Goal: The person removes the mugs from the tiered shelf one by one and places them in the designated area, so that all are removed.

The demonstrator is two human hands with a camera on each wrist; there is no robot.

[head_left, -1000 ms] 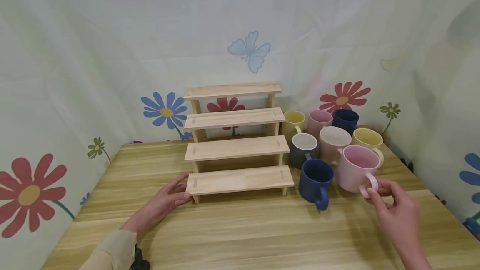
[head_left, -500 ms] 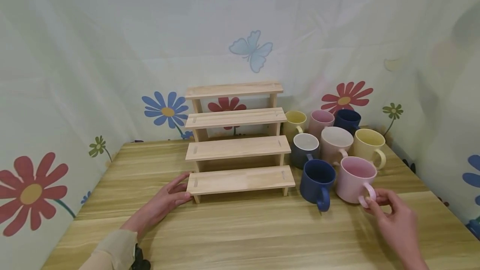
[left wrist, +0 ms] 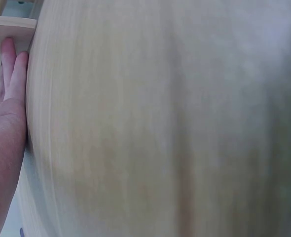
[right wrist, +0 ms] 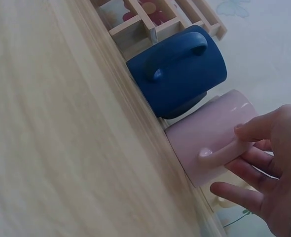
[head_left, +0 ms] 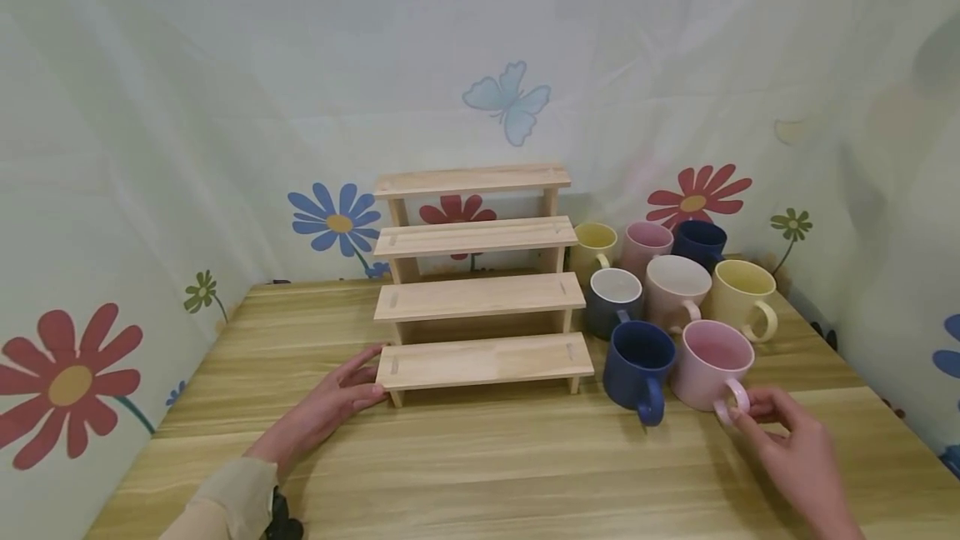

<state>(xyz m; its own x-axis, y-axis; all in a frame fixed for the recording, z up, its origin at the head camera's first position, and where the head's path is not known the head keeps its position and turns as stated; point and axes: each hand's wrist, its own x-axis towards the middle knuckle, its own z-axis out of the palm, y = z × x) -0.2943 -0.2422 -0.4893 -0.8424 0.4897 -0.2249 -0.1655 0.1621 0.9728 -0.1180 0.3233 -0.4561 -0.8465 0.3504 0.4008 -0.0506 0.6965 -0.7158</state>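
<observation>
A pink mug point(head_left: 708, 369) stands upright at the front right of the mug group in the head view. My right hand point(head_left: 798, 448) pinches its handle between thumb and fingers. The right wrist view shows the thumb point(right wrist: 251, 129) over the handle and one finger extended below it. Beside that mug is a dark blue mug point(head_left: 637, 369), its handle facing forward. My left hand point(head_left: 330, 407) rests at the left end of the lowest step of a four-tier wooden riser point(head_left: 483, 361). Its straight fingers point(left wrist: 18, 74) touch the riser's end in the left wrist view.
Behind the two front mugs stand a grey mug point(head_left: 611, 315), a pale pink mug point(head_left: 675, 294) and a yellow mug point(head_left: 742, 298). Farther back are another yellow mug point(head_left: 592, 252), a pink one and a navy mug point(head_left: 701, 244). A floral cloth point(head_left: 337, 65) hangs behind the table point(head_left: 480, 473).
The pink mug has come down onto the table beside the dark blue mug, with my right hand still on its handle. My left hand stays at the riser. The view has shifted slightly.
</observation>
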